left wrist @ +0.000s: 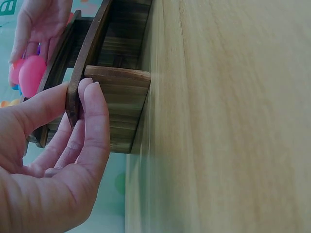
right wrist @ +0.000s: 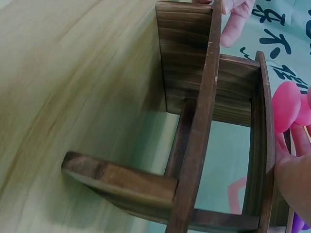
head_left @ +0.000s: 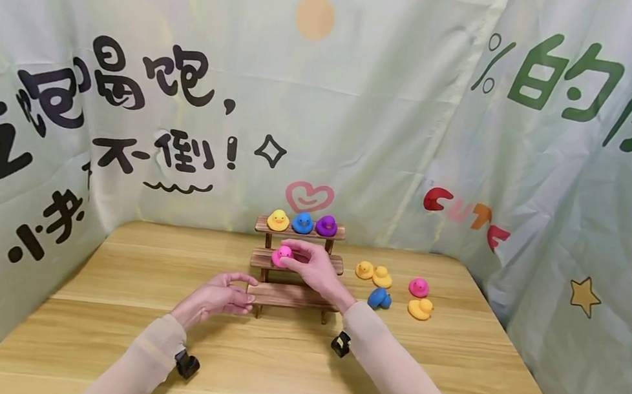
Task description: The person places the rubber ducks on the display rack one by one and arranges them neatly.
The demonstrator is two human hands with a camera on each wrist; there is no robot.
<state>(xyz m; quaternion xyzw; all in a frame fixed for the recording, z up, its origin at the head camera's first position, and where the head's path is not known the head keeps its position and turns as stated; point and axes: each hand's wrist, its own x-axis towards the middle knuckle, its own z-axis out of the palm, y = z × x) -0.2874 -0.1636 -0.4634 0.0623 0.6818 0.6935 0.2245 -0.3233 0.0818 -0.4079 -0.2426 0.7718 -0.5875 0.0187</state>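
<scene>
A small three-tier wooden shelf [head_left: 293,296] stands on the table, with dark brown treads. My left hand [head_left: 218,296] pinches the left end of its lowest tread; in the left wrist view the thumb and fingers close round that tread's edge [left wrist: 74,94]. At the left part of the middle tread, my right hand [head_left: 312,268] holds a pink rubber duck [head_left: 282,256] between thumb and fingers. Whether the duck's base touches the tread is hard to tell. On the top tread sit a yellow duck [head_left: 278,221], a blue duck [head_left: 302,223] and a purple duck [head_left: 327,226] in a row.
Right of the shelf, several loose ducks lie on the table [head_left: 272,374]: yellow ones [head_left: 381,276], a tipped blue one [head_left: 380,298], another pink one [head_left: 419,287] and a yellow one [head_left: 420,309] near it. A printed curtain [head_left: 359,130] hangs behind and beside the table.
</scene>
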